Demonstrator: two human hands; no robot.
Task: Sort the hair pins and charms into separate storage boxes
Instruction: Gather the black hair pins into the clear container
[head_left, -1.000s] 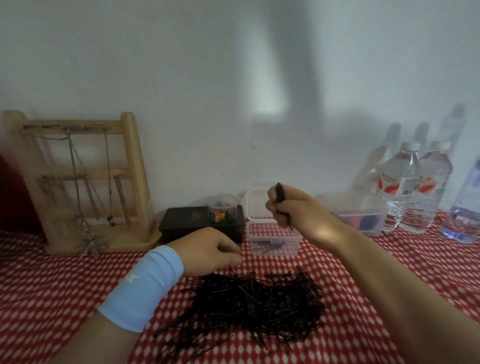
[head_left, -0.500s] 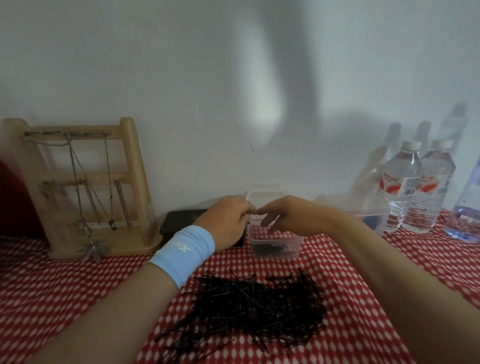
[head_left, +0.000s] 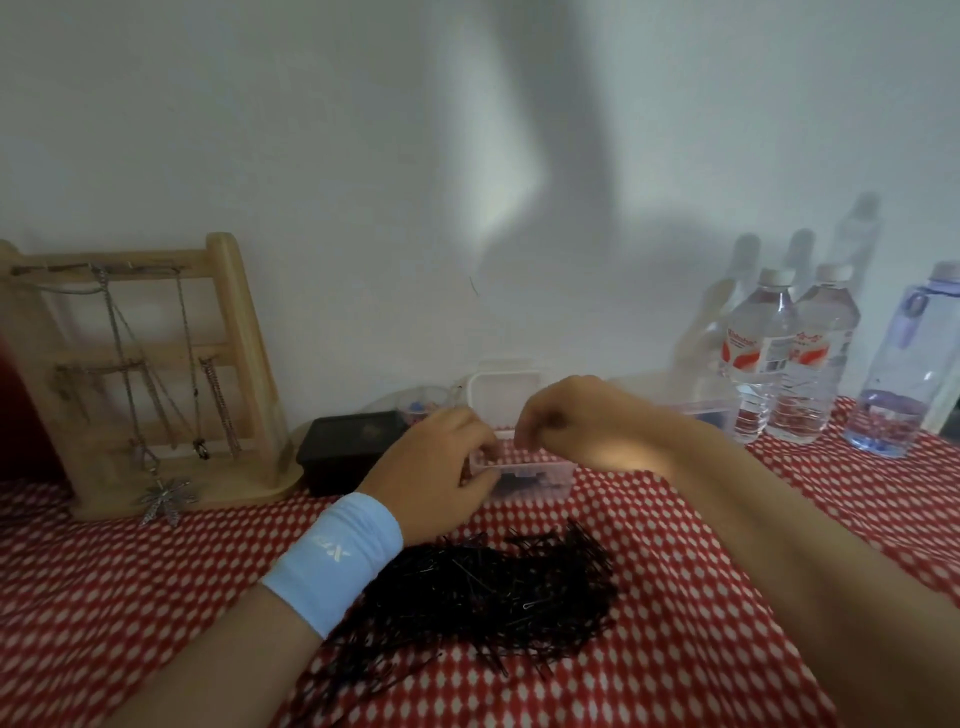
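A heap of black hair pins (head_left: 493, 597) lies on the red patterned cloth in front of me. Behind it stands a small clear storage box (head_left: 535, 475) with dark pins inside and its lid (head_left: 506, 389) raised. My left hand (head_left: 436, 467), with a light blue wristband, holds the box's left end between fingers and thumb. My right hand (head_left: 571, 421) hovers over the box with its fingers curled downward; what they hold is hidden. A small clear cup of coloured charms (head_left: 423, 408) sits on a black box (head_left: 348, 447).
A wooden jewellery stand (head_left: 156, 374) hung with chains stands at the left by the wall. Another clear container (head_left: 696, 410) and several water bottles (head_left: 789, 353) line the back right. The table (head_left: 104, 597) carries a red-and-white cloth.
My right hand came down from holding a bundle of pins upright to the box. My left hand left the pin heap and moved up to the box's left end.
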